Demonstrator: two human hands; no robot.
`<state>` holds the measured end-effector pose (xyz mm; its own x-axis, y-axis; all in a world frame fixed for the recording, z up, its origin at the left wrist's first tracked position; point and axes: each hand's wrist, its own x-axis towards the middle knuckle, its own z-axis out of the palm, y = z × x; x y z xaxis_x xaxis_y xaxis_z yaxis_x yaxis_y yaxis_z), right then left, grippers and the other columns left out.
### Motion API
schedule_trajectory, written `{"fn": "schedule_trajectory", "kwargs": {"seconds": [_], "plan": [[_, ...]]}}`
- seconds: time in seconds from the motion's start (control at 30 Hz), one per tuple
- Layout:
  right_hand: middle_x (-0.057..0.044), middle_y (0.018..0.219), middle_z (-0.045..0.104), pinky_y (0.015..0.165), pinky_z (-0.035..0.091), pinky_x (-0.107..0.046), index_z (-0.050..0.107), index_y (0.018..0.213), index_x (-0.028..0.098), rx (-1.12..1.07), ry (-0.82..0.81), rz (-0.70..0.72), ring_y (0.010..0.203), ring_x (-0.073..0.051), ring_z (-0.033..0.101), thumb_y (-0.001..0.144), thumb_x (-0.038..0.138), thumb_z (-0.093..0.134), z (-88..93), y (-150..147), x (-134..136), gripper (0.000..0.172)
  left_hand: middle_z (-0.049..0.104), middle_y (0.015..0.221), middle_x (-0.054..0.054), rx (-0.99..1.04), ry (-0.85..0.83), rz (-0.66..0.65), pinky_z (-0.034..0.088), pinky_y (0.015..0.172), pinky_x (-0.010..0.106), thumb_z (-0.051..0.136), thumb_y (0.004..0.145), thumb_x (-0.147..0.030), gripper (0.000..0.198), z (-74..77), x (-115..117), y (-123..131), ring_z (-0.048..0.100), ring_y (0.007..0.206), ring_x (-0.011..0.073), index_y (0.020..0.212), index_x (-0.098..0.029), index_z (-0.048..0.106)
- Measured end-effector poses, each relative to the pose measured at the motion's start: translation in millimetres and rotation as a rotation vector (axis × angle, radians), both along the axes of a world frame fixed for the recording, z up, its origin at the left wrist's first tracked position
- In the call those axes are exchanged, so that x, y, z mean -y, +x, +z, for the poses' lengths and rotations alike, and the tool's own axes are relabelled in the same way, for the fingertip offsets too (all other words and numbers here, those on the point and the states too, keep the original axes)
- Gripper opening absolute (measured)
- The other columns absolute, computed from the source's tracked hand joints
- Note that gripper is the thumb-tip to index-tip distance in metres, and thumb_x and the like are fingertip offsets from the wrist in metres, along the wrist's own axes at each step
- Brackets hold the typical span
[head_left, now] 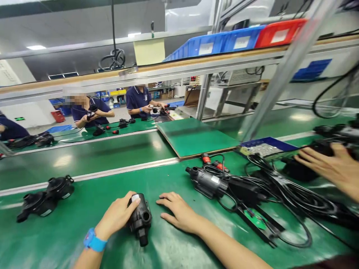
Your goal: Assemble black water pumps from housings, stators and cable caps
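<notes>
My left hand (119, 215), with a blue band on its wrist, is closed around a black water pump (140, 215) on the green table. The pump's round port faces up and its nozzle points toward me. Just right of it, my right hand (178, 213) rests on the table with fingers stretched out and nothing in them. Further right lies another black pump (206, 181) with cables. Below its cables is an uncovered black housing with a green circuit board (254, 218). Two black pump parts (46, 200) sit at the far left.
A co-worker's hand (331, 164) reaches over black parts at the right, beside coiled cables (297, 183). Behind them stands a blue tray (266, 145) of small parts. A green board (196, 136) bridges the line. A shelf carries blue bins (213, 44) and a red bin (280, 33). People work opposite.
</notes>
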<state>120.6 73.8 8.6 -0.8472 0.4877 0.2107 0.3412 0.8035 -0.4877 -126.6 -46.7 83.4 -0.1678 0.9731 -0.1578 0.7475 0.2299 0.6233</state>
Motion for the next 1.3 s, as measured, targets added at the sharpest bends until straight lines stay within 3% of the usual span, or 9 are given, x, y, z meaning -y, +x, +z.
{"fn": "schedule_trajectory", "kwargs": {"seconds": [0.1, 0.27, 0.4, 0.53, 0.63, 0.73, 0.9, 1.1, 1.3], "plan": [[-0.009, 0.131, 0.064, 0.105, 0.048, -0.042, 0.064, 0.131, 0.026, -0.053, 0.162, -0.118, 0.118, -0.027, 0.058, 0.091, 0.035, 0.070, -0.1, 5, -9, 0.041, 0.073, 0.117, 0.005, 0.008, 0.158, -0.001, 0.050, 0.093, 0.034, 0.042, 0.096, -0.058, 0.044, -15.2, -4, -3, 0.068, 0.107, 0.0246, 0.117, -0.028, 0.066], [-0.016, 0.139, 0.059, 0.117, 0.029, -0.058, 0.062, 0.136, 0.018, -0.055, 0.361, -0.496, 0.128, -0.033, 0.052, 0.099, 0.025, 0.051, 8.3, 27, -40, 0.039, 0.074, 0.112, 0.001, 0.159, 0.118, -0.008, 0.051, 0.090, 0.035, 0.036, 0.096, -0.064, 0.051, -36.3, -11, -12, 0.068, 0.097, 0.0228, 0.124, -0.029, 0.060], [-0.016, 0.151, 0.050, 0.122, 0.015, -0.062, 0.059, 0.138, 0.016, 0.039, 0.409, -0.602, 0.136, -0.032, 0.048, 0.092, 0.009, 0.045, 7.6, 39, -60, 0.049, 0.074, 0.110, 0.000, 0.166, 0.103, 0.007, 0.051, 0.089, 0.036, 0.035, 0.096, -0.067, 0.053, -43.6, -13, -15, 0.069, 0.096, 0.0240, 0.127, -0.031, 0.058], [-0.018, 0.161, 0.034, 0.124, 0.008, -0.062, 0.056, 0.141, 0.009, 0.099, 0.435, -0.629, 0.146, -0.035, 0.036, 0.088, 0.006, 0.046, 1.2, 44, -80, 0.054, 0.074, 0.109, 0.001, 0.165, 0.104, -0.001, 0.052, 0.089, 0.037, 0.035, 0.095, -0.068, 0.054, -46.5, -14, -15, 0.069, 0.096, 0.0253, 0.128, -0.030, 0.057], [-0.021, 0.160, 0.036, 0.124, 0.007, -0.062, 0.060, 0.136, 0.007, 0.100, 0.442, -0.634, 0.149, -0.036, 0.031, 0.088, 0.006, 0.048, -3.6, 49, -92, 0.050, 0.074, 0.110, 0.002, 0.154, 0.125, -0.009, 0.051, 0.090, 0.038, 0.034, 0.096, -0.066, 0.053, -45.7, -15, -12, 0.068, 0.096, 0.0252, 0.127, -0.030, 0.057], [-0.021, 0.150, 0.050, 0.123, 0.016, -0.063, 0.065, 0.130, 0.011, 0.081, 0.434, -0.600, 0.144, -0.035, 0.040, 0.091, 0.007, 0.045, -10.3, 48, -94, 0.044, 0.073, 0.105, 0.003, 0.131, 0.192, -0.015, 0.050, 0.087, 0.037, 0.038, 0.094, -0.066, 0.050, -42.9, -15, -7, 0.067, 0.093, 0.0245, 0.116, -0.027, 0.060], [-0.014, 0.134, 0.064, 0.110, 0.046, -0.048, 0.066, 0.129, 0.020, 0.058, 0.353, -0.455, 0.123, -0.027, 0.061, 0.098, 0.024, 0.051, -24.2, 37, -80, 0.035, 0.068, 0.093, 0.003, 0.153, 0.271, 0.069, 0.049, 0.076, 0.034, 0.044, 0.091, -0.066, 0.046, -41.9, -11, -2, 0.063, 0.083, 0.0222, 0.100, -0.024, 0.059], [-0.015, 0.136, 0.061, 0.109, 0.045, -0.048, 0.064, 0.131, 0.019, 0.026, 0.252, -0.413, 0.127, -0.028, 0.057, 0.099, 0.030, 0.052, -29.2, 34, -79, 0.036, 0.059, 0.087, 0.002, 0.347, 0.373, 0.058, 0.049, 0.066, 0.029, 0.053, 0.089, -0.061, 0.041, -40.0, -6, -1, 0.058, 0.074, 0.0182, 0.088, -0.021, 0.058], [-0.014, 0.135, 0.062, 0.108, 0.044, -0.052, 0.065, 0.130, 0.021, -0.032, 0.198, -0.406, 0.126, -0.030, 0.057, 0.099, 0.033, 0.052, -30.1, 37, -82, 0.036, 0.061, 0.090, 0.005, 0.058, 0.736, -0.004, 0.051, 0.076, 0.031, 0.059, 0.094, -0.040, 0.021, -29.9, 9, 9, 0.060, 0.084, 0.0196, 0.085, -0.022, 0.062]]}}
